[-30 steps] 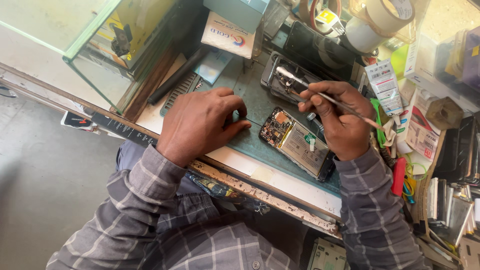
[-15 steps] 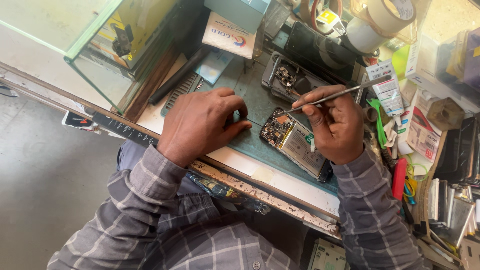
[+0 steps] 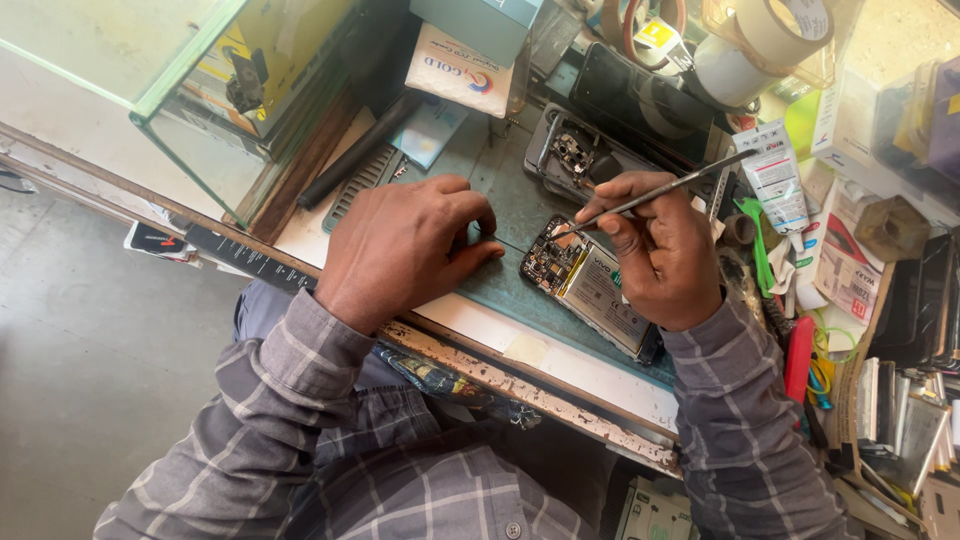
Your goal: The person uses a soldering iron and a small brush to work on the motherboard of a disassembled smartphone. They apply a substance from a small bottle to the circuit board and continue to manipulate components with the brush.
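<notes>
Since the earlier frame the thin metal tool [image 3: 660, 190] has swung: its free end now points to two o'clock, higher and flatter than before, and its tip has come down to the top edge of the opened phone [image 3: 590, 290]. The left hand has not shifted.

Right hand [image 3: 655, 255]: fingers pinched together on the tool shaft, pen-style. The tool is a slim, rigid, bright steel rod.

Left hand [image 3: 405, 250]: curled, knuckles up, fingertips pressed to the surface at nine o'clock of the phone; whether it grips anything cannot be told.

Opened phone: lies flat, diagonal, just under the right hand. Its back cover is off; a dark, densely populated circuit board shows at the upper end, a smooth grey rectangular battery below. By this evidence disassembly is done and internal work is under way; reassembly remains.

At twelve o'clock lies a second phone frame [image 3: 575, 155], metallic, hollow. The green mat [image 3: 510, 200] on the surface is matte and scuffed. At one o'clock stand tape rolls [image 3: 760, 40].
</notes>
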